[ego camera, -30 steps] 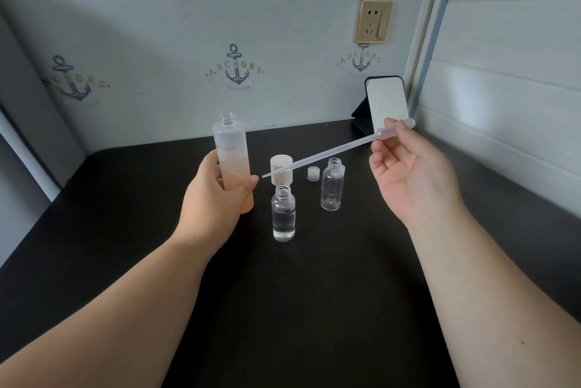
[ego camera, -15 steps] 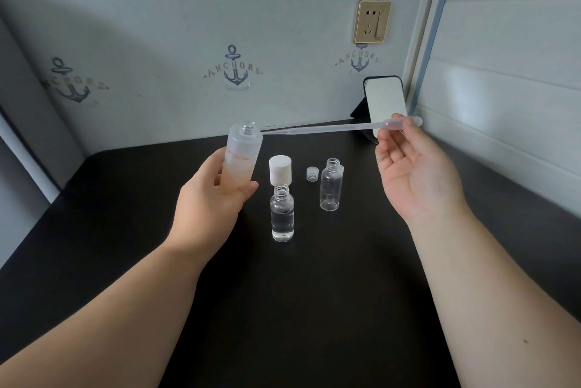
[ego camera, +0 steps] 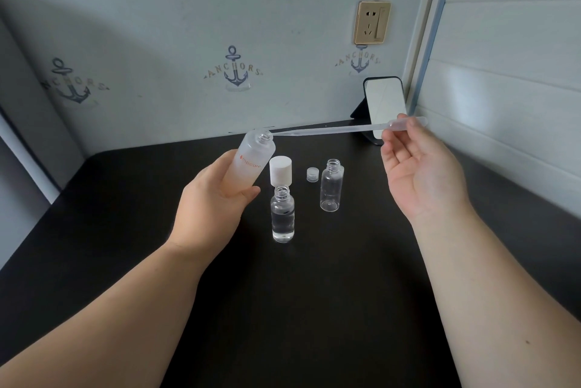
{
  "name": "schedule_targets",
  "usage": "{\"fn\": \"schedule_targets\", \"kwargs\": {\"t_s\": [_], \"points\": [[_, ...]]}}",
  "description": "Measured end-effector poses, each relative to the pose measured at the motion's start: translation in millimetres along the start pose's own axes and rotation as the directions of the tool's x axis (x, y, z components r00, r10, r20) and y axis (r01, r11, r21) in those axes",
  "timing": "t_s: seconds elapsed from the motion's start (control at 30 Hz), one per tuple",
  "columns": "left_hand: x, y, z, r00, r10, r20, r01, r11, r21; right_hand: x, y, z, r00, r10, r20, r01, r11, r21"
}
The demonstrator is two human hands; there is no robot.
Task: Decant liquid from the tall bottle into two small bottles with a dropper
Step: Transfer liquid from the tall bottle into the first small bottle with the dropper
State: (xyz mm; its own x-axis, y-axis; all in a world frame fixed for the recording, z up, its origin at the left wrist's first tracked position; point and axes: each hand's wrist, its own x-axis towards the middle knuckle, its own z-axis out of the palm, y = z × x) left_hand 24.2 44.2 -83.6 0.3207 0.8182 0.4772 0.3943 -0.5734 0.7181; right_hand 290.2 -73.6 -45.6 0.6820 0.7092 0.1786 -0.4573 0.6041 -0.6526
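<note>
The tall bottle (ego camera: 248, 164), frosted with a peach tint toward its base, is held off the bench (ego camera: 125, 214) by the left hand (ego camera: 210, 202), whose fingers wrap its lower body; it is tilted with the open neck leaning up and to the right. The dropper (ego camera: 339, 128), a long translucent plastic pipette, lies nearly horizontal, its tip at the mouth of the tall bottle and its bulb end pinched between thumb and fingertips of the right hand (ego camera: 418, 173), palm turned up, remaining fingers loosely spread. The dropper is probably very light and flexible; grip it at the bulb only, since pressure there controls intake and release. The tall bottle looks rigid and smooth-walled, so a full wrap low on the body is the secure hold. On the bench, the filled small bottle (ego camera: 282, 214) stands upright and uncapped just right of the left hand, clear liquid reaching about its shoulder. The empty small bottle (ego camera: 330, 185) stands upright further right, with a small clear cap (ego camera: 312, 174) just beside it. A white cap (ego camera: 280, 170) stands behind the filled bottle. Both small bottles appear light and easily tipped.
</note>
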Motion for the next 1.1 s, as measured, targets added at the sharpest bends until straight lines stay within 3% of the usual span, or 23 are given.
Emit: {"fn": "schedule_targets", "kwargs": {"t_s": [0.2, 0.37, 1.1], "points": [[0.9, -0.9, 0.4, 0.999, 0.040, -0.029, -0.036, 0.991, 0.129, -0.7, -2.3, 0.7, 0.999, -0.049, -0.005, 0.048, 0.997, -0.060], [0.5, -0.9, 0.0, 0.996, 0.092, 0.006, -0.091, 0.975, 0.203, -2.7, -3.0, 1.1, 0.994, -0.083, 0.072, 0.097, 0.970, -0.221], [0.5, 3.5, 11.6, 0.963, 0.268, 0.040, -0.267, 0.912, 0.311, -26.8, 32.4, 21.7, 0.949, 0.072, 0.308, 0.087, 0.877, -0.473]]}}
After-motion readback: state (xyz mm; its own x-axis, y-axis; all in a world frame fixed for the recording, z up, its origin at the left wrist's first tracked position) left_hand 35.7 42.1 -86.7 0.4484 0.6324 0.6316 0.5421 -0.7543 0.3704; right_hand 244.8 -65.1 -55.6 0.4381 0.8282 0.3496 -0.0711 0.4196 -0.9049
